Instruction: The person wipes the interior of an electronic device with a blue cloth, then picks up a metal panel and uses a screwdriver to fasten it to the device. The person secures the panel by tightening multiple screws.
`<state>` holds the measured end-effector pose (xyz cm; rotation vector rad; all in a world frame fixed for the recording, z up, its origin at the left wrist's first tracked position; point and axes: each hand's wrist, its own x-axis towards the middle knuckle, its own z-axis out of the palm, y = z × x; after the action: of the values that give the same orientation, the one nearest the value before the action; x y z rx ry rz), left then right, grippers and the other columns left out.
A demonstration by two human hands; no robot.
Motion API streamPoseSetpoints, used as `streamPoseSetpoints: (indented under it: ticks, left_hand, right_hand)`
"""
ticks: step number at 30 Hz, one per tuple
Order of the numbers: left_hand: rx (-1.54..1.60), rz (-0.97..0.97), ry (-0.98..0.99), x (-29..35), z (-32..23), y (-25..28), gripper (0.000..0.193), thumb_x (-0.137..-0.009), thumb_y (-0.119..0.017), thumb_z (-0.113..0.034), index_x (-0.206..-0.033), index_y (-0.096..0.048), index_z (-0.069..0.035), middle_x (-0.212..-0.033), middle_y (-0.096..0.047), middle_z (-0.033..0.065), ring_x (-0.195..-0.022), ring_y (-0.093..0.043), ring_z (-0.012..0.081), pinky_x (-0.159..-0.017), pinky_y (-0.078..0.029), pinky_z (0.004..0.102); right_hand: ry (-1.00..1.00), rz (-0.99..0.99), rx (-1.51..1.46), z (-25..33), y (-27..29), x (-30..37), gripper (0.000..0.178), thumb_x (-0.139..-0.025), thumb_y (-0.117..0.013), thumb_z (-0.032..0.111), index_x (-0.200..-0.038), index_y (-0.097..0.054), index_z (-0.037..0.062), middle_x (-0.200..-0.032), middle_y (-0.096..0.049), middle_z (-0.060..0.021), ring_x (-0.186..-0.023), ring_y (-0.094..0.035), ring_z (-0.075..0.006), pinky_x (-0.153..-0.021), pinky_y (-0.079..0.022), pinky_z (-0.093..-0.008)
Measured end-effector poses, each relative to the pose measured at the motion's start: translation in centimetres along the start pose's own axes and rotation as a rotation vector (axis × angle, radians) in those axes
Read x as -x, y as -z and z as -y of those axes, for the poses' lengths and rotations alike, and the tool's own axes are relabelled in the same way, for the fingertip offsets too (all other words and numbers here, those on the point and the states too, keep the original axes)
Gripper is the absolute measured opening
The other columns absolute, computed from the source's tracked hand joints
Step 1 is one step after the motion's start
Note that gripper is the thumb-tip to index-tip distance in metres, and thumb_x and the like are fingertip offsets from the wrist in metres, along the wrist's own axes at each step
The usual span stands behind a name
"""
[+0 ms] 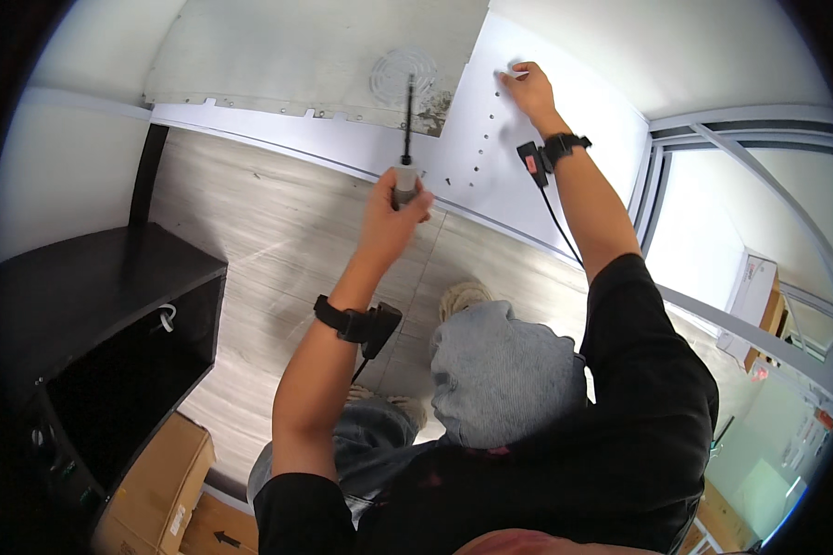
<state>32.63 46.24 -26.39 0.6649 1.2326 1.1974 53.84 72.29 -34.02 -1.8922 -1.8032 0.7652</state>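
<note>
Left hand (393, 208) fisted round grey-handled black-shaft screwdriver (406, 139), tip at white drilled wall panel (528, 176). Right hand (528, 88) pinches small pale fastener (509, 72) at panel's top. Hole row below looks unfilled; fixing appears early.

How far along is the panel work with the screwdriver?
Done: the white panel stands against the wall, its row of small holes exposed. In hand: the left hand grips a screwdriver, tip up at the grey board; the right hand presses the panel's top. Left: the holes appear unfilled, though they are small.
</note>
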Motion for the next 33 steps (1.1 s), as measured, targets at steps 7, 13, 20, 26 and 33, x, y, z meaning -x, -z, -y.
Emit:
streamPoseSetpoints:
  ticks: [7,13,20,26,33]
  left_hand:
    - [-0.044,-0.226,0.107,-1.6,-1.6,3.0,0.018,-0.086,-0.067,-0.022,-0.083,-0.058,-0.007,-0.076,-0.062,0.0052,-0.061,-0.059,0.0127,-0.056,-0.046,0.0267]
    - [0.07,-0.23,0.151,-4.0,-2.5,2.8,0.024,-0.089,-0.064,-0.027,-0.095,-0.059,-0.005,-0.093,-0.065,0.0081,-0.073,-0.067,0.0188,-0.058,-0.048,0.0275]
    - [0.178,-0.209,0.189,-5.9,-2.3,2.7,0.027,-0.091,-0.061,-0.024,-0.109,-0.06,-0.004,-0.109,-0.062,0.007,-0.086,-0.067,0.0216,-0.061,-0.05,0.0285]
    - [0.21,-0.162,0.205,-6.9,-2.9,2.3,0.031,-0.089,-0.062,-0.023,-0.115,-0.062,-0.007,-0.112,-0.061,0.0035,-0.088,-0.062,0.0178,-0.064,-0.048,0.0283]
    - [0.27,-0.15,0.143,-6.6,-3.6,2.4,0.031,-0.086,-0.065,-0.022,-0.113,-0.063,-0.007,-0.105,-0.063,0.0019,-0.083,-0.061,0.0158,-0.062,-0.047,0.028]
  right_hand:
    - [0.034,0.057,0.277,1.3,-2.1,-2.5,0.027,-0.073,-0.073,0.029,-0.09,-0.07,0.0086,-0.091,-0.069,-0.012,-0.086,-0.066,-0.0292,-0.078,-0.052,-0.0367]
    - [0.039,-0.015,0.082,0.8,-0.9,-2.9,0.015,-0.08,-0.068,0.02,-0.082,-0.068,0.0052,-0.078,-0.069,-0.0091,-0.075,-0.066,-0.0206,-0.068,-0.052,-0.0323]
    - [-0.045,0.232,-0.765,6.8,0.9,5.2,0.006,-0.089,-0.053,0.003,-0.091,-0.057,-0.0005,-0.079,-0.064,-0.0118,-0.063,-0.063,-0.0161,-0.054,-0.05,-0.0264]
    - [-0.216,0.363,-1.052,7.3,-0.6,11.8,0.019,-0.09,-0.059,0.008,-0.102,-0.062,-0.0062,-0.083,-0.063,-0.0097,-0.073,-0.062,-0.019,-0.067,-0.052,-0.0281]
    - [-0.169,0.3,-1.228,10.7,-1.6,15.2,0.045,-0.088,-0.066,0.017,-0.12,-0.05,-0.011,-0.101,-0.06,-0.0121,-0.093,-0.06,-0.019,-0.083,-0.052,-0.0311]
